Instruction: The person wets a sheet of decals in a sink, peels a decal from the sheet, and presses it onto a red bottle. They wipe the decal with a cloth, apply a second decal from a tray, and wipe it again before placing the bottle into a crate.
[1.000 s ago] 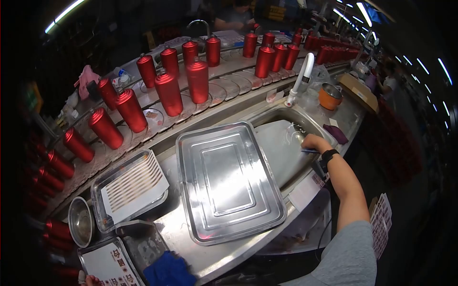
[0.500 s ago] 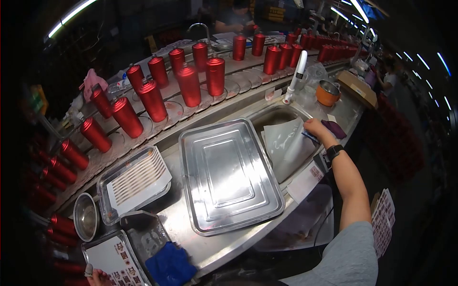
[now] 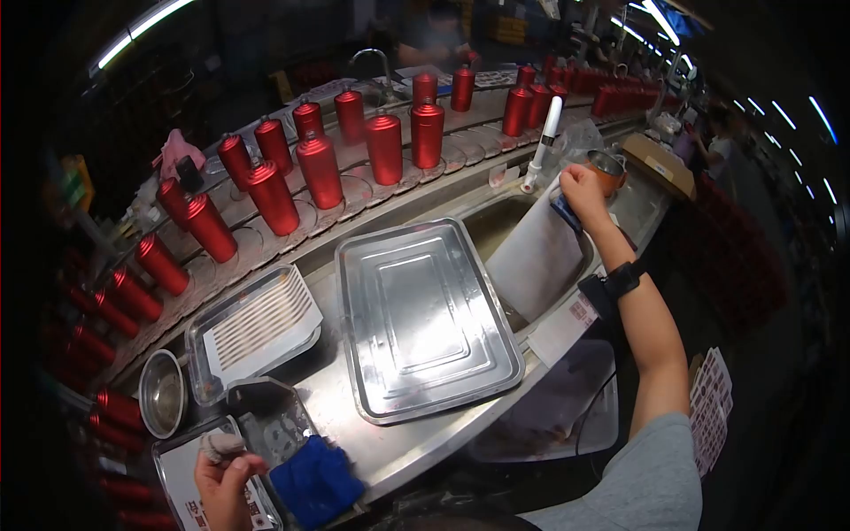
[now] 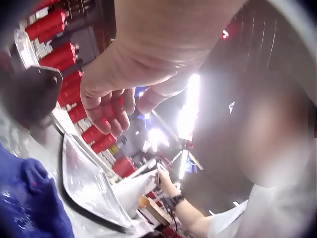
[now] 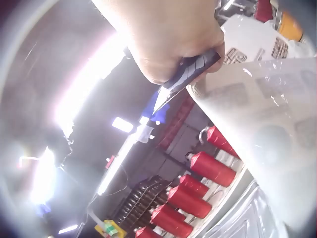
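The right hand (image 3: 582, 196) pinches a corner of a wet white sheet (image 3: 538, 257), which hangs over the sink. In the same fist is a dark-handled tool (image 5: 190, 69) with a pointed metal tip, seen in the right wrist view. Printed marks show faintly through the sheet (image 5: 277, 104). Low at the left, the left hand (image 3: 227, 487) is raised over a tray (image 3: 159, 456) of printed sheets, its fingers loosely bent and holding nothing; one finger wears a pale cover. Beside it lies a blue cloth (image 3: 317, 482).
A large metal lid (image 3: 425, 310) lies on the steel counter. Left of it are a tray with a striped sheet (image 3: 266, 323) and a metal bowl (image 3: 163, 394). Red bottles (image 3: 320, 170) stand along the conveyor behind. A white faucet (image 3: 543, 146) and orange pot (image 3: 611, 173) are beyond the sink.
The right hand has risen, lifting the sheet out of the sink. The left hand has come up further into view over the lower-left tray. The bottles have shifted along the conveyor.
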